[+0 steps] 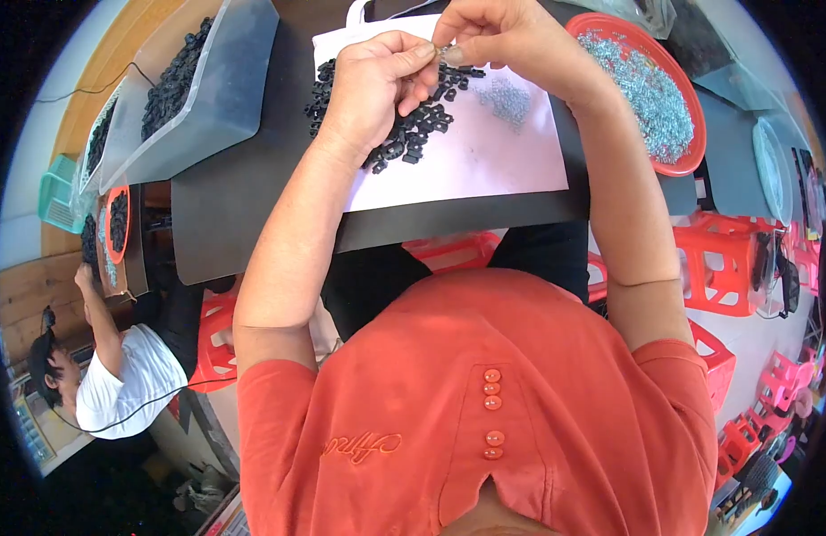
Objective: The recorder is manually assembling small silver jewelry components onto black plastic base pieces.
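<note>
Both hands up at the far side of the desk (225, 219), nearly meeting. Left hand (377, 76): thumb and forefinger pinched together, the other fingers curled in. Right hand (507, 45): also pinched close, tips facing the left's. Between them, a tiny piece (443, 53) – pale glint, mostly covered by the fingertips, exact shape too small to tell from where I'm standing. It's held just above the pale sheet (493, 170).

On that sheet, under and beside the left hand: black parts (413, 134), small, chunky, dull-looking, some with holes or notches, spread in a loose heap. Right of those, apart – a small pile of clear pieces (507, 103), whitish and see-through. More shiny clear ones fill the red basket (700, 134) by the right forearm. Left side: translucent bin (230, 98), tilted-looking, black parts inside.
</note>
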Action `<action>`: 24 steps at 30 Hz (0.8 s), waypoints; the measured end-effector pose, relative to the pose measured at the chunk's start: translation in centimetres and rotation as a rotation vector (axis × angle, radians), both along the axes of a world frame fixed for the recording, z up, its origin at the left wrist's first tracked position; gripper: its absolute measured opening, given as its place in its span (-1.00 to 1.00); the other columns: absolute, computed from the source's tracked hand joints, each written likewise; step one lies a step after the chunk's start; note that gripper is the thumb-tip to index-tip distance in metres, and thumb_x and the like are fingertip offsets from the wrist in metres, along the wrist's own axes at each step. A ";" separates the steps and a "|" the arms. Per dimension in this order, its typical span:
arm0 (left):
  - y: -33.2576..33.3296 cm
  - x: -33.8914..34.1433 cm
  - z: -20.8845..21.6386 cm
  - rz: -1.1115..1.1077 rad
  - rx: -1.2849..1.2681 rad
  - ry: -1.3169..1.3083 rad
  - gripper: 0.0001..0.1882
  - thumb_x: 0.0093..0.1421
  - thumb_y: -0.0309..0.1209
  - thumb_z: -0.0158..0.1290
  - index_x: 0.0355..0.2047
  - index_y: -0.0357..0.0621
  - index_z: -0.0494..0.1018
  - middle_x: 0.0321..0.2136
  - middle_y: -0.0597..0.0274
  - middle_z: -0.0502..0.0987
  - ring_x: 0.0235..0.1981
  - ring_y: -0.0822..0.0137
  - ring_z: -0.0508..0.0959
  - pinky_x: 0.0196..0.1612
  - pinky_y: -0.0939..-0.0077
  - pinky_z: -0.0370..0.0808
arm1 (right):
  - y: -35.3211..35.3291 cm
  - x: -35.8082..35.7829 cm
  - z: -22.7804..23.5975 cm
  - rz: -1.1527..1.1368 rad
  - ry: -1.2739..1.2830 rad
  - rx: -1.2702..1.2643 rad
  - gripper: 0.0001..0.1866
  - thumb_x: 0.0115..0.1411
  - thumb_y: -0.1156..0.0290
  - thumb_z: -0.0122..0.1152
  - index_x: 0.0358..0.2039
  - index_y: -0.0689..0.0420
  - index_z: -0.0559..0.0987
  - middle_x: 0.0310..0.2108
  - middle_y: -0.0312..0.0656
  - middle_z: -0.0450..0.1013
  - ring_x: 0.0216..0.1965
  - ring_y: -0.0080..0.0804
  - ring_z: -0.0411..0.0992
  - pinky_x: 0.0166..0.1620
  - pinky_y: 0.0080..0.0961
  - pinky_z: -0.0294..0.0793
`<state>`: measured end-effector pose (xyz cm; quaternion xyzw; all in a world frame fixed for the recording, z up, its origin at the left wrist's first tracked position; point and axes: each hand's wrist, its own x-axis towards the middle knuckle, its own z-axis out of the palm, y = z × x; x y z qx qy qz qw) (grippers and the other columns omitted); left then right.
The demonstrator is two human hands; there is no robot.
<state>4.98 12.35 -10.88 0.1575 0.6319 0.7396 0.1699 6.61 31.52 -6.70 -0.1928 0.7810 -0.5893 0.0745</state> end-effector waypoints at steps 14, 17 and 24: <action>-0.5 0.0 0.2 -0.038 0.140 -0.130 -0.81 0.24 -0.40 0.05 -0.33 -0.34 0.46 -0.54 0.14 0.51 -0.65 0.42 0.43 -0.62 0.62 0.32 | -1.2 0.1 -1.7 -0.226 0.581 0.312 -0.90 0.12 0.49 0.14 -0.39 0.26 0.52 -0.58 -0.17 0.43 -0.52 -0.48 0.37 -0.41 -0.52 0.34; -0.4 0.0 0.2 -0.020 0.128 -0.116 -0.82 0.24 -0.42 0.06 -0.33 -0.35 0.46 -0.54 0.13 0.52 -0.64 0.41 0.44 -0.62 0.62 0.33 | -1.5 0.1 -1.8 -0.240 0.605 0.281 -0.91 0.10 0.51 0.13 -0.40 0.25 0.51 -0.57 -0.14 0.44 -0.53 -0.45 0.38 -0.42 -0.49 0.35; -0.4 0.0 0.6 0.003 0.172 -0.140 -0.83 0.22 -0.45 0.07 -0.31 -0.37 0.46 -0.53 0.12 0.53 -0.62 0.41 0.46 -0.61 0.62 0.34 | -2.0 0.2 -1.8 -0.285 0.481 0.178 -0.89 0.10 0.49 0.14 -0.39 0.27 0.52 -0.59 -0.26 0.41 -0.52 -0.59 0.34 -0.44 -0.60 0.31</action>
